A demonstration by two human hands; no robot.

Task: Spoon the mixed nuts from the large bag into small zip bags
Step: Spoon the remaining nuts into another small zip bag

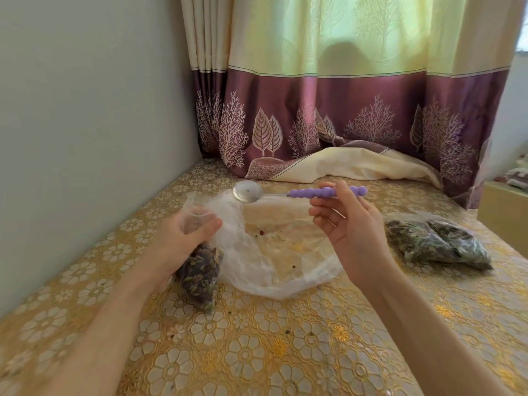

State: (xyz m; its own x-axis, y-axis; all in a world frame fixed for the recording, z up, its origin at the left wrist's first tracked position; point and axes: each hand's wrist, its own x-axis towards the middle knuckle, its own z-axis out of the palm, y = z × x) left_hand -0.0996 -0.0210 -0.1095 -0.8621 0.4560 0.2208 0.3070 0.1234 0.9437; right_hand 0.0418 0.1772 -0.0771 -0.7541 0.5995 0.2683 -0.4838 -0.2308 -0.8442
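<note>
My left hand (183,241) grips the neck of a small zip bag (200,272) packed with dark mixed nuts, its bottom resting on the table. Beside it lies the large clear bag (283,252), flattened, holding only a few crumbs. My right hand (348,224) pinches the purple beaded handle of a spoon (325,192), held level above the large bag. The metal bowl (247,191) of the spoon looks empty and hovers just right of the small bag's open mouth.
More filled bags of nuts (437,244) lie at the right on the gold flowered tablecloth (257,352). A purple and cream curtain (343,115) hangs behind, its hem heaped on the table. A grey wall (85,124) runs along the left.
</note>
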